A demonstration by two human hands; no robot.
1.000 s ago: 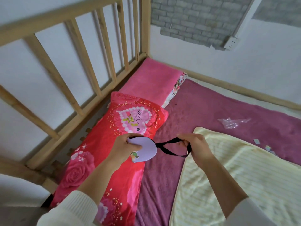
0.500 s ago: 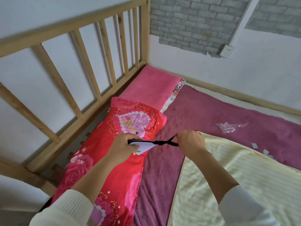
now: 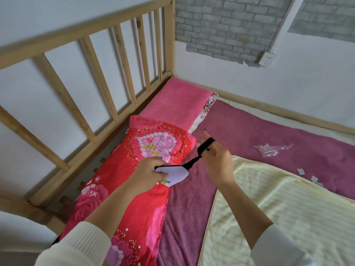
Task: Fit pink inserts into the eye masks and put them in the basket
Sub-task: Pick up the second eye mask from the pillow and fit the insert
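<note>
A pale lilac eye mask with a black edge is pinched in my left hand over the red pillow. Its black elastic strap runs up and right to my right hand, which grips the strap near its far end with the fingers curled around it. Part of the mask is hidden under my left fingers. No pink insert and no basket are in view.
A red rose-print pillow and a pink pillow lie along the wooden bed rail. A purple blanket and a cream striped blanket cover the bed. An empty clear plastic bag and small paper scraps lie at right.
My right hand has lifted and pulled the strap up and to the right. The mask has turned so its lilac face shows again. The view has tilted down slightly.
</note>
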